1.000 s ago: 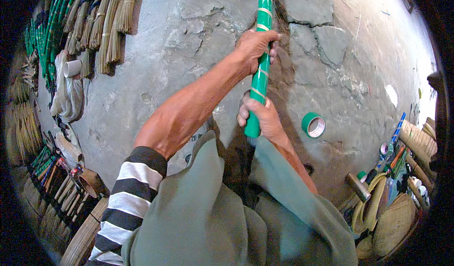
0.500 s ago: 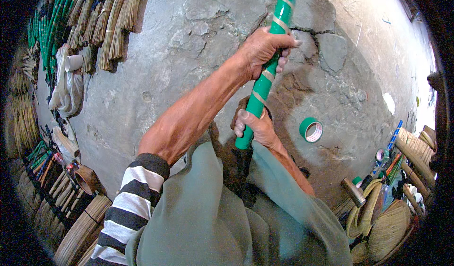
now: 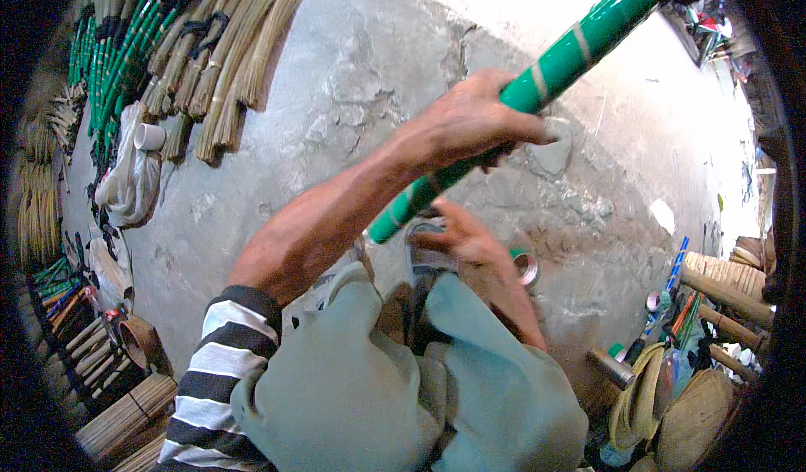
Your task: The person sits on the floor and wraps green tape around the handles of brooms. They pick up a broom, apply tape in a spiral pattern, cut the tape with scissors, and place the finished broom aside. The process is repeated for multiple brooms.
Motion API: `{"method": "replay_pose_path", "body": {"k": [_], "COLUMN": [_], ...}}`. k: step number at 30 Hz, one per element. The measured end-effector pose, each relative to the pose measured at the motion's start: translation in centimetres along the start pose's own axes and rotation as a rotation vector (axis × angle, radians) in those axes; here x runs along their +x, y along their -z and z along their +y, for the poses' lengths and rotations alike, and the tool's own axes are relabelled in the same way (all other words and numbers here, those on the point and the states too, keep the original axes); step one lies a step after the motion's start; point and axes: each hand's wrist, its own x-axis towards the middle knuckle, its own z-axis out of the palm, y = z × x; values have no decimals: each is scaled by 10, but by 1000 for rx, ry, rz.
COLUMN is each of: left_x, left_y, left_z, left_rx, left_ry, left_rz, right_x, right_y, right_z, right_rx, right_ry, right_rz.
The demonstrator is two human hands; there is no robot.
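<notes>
Head view: my left hand point(image 3: 470, 123) is wrapped tight around a green stick point(image 3: 537, 86) banded with pale tape rings, fingers closed over the shaft about midway along what shows. Stick runs diagonally, upper end out toward the top right, lower end point(image 3: 382, 228) down near my knees, tilted well off vertical. My right hand point(image 3: 462, 241) sits just below that lower end, fingers partly curled; it's close to the stick's tip but I cannot tell whether it's actually gripping it or something small under it, the pinch is hidden. Both forearms come up from my lap; striped sleeve point(image 3: 214, 363) on the left arm, grey-green trousers point(image 3: 378, 396) fill the bottom. Roll of green tape point(image 3: 525, 264) lies on the cracked concrete floor point(image 3: 336, 94) just beside the right hand, partly behind it. Top left: bundles of dry straw-coloured stalks point(image 3: 227, 60) fanned out on the floor, more green-wrapped sticks point(image 3: 113, 60) next to them, a crumpled pale cloth point(image 3: 126, 186) with a small white tape roll point(image 3: 149, 136) on it. Lower left: stacked bamboo pieces point(image 3: 122, 413). Right edge: woven fans or broom heads point(image 3: 688, 422), thicker bound handles point(image 3: 726, 275), a small metal can point(image 3: 611, 367).
</notes>
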Motion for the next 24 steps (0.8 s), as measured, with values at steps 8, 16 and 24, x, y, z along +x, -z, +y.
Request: {"method": "replay_pose_path", "body": {"k": [8,16,24], "left_x": [-78,-223,-287], "left_y": [-5,71,123], "left_z": [1,-50,-50], "left_rx": [143,1221,752], "left_ry": [38,-326,82], "left_rz": [-202,888,136], "right_x": [-85,-80,-129], "right_y": [35,46,7], "right_z": [-151,-175,-196], "right_rx": [744,923,764], "right_ry": [1016,1013,1233], "right_rz": [157,606,-68]}}
